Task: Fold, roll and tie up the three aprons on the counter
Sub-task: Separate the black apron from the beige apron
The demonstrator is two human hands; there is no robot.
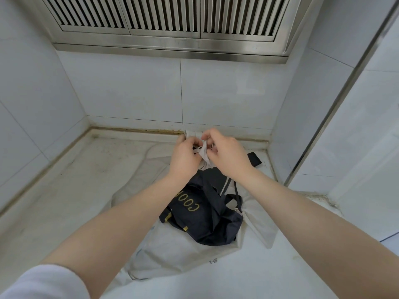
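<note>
A rolled white apron point(192, 133) is held up over the back of the counter, mostly hidden behind my hands. My left hand point(186, 156) grips the roll, and a white strap point(203, 152) runs between both hands. My right hand point(226, 155) pinches that strap beside the roll. Below my wrists a crumpled dark navy apron point(205, 221) with gold lettering lies on a spread-out white apron point(172, 253).
The white counter point(64, 190) sits in a tiled corner, with walls to the left, back and right. A steel vent hood point(168, 24) hangs overhead. A dark strap end point(254, 159) lies near the right wall. A metal frame edge point(336, 104) rises on the right.
</note>
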